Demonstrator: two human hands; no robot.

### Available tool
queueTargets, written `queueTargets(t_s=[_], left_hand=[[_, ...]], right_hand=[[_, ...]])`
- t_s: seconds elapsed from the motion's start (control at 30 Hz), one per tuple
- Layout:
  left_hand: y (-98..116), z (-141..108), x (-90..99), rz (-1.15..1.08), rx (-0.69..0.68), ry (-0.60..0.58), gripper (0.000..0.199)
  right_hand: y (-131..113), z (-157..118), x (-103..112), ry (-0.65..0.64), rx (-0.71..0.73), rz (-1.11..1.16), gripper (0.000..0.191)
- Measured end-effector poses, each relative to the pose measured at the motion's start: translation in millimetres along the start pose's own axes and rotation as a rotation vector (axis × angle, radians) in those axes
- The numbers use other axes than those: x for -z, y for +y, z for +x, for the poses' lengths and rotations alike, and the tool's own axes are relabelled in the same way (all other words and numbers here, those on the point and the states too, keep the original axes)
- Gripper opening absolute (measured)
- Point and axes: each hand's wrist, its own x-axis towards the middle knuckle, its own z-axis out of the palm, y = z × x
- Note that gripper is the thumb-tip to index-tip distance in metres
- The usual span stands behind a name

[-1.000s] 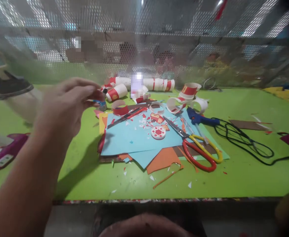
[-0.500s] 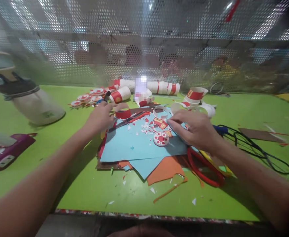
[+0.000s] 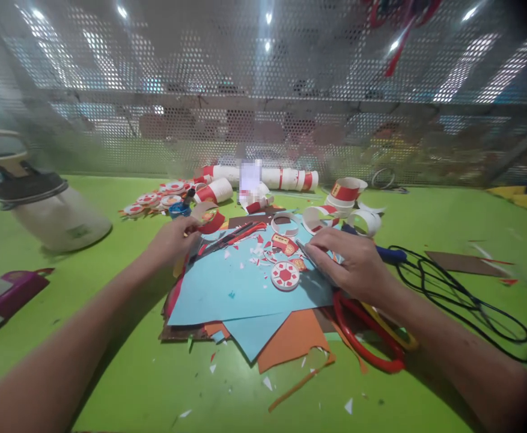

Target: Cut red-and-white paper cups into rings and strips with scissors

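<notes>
My left hand [image 3: 179, 237] is closed, its fingertips at the near edge of a curled red paper strip [image 3: 213, 222] with a gold pattern. My right hand [image 3: 351, 258] pinches a slim, pointed metallic tool [image 3: 300, 246], perhaps tweezers, over the blue paper [image 3: 227, 294]. Close to its tip lie small red-and-gold paper pieces [image 3: 285, 243] and a round white disc [image 3: 285, 275] with red shapes. A craft knife with an orange-red edge [image 3: 240, 236] rests on the paper between my hands. Behind my left hand stands a blue jar [image 3: 180, 208].
Red-handled scissors [image 3: 366, 343] lie under my right forearm, beside a black cable [image 3: 452, 300]. Decorated discs [image 3: 148, 200], a long white paper tube [image 3: 272, 178] and paper cups [image 3: 347, 193] are at the back. A white canister [image 3: 65, 210] and purple power strip [image 3: 11, 294] stand left.
My left hand has come down from beside the blue jar and its fingers have closed at the curled strip, which has shifted slightly. The view has tilted up a little.
</notes>
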Motion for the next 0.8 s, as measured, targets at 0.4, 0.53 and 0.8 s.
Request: queueTargets(t_s=[0.4,0.53,0.8], left_hand=[[-3.7,6.6,8.8,-0.195,0.033,0.044,0.04],[-6.0,8.5,19.5,-0.323,0.002,-0.006,0.055],[-55.1,7.7,58.3,-0.338,0.279,0.159,0.039]], right_hand=[[24.0,-2.0,2.1,0.132,-0.1,-0.103,0.015],[23.2,-1.5,0.3,0.116,-0.09,-0.093,0.016],[22.5,-2.0,1.7,0.13,-0.092,-0.085,0.016]])
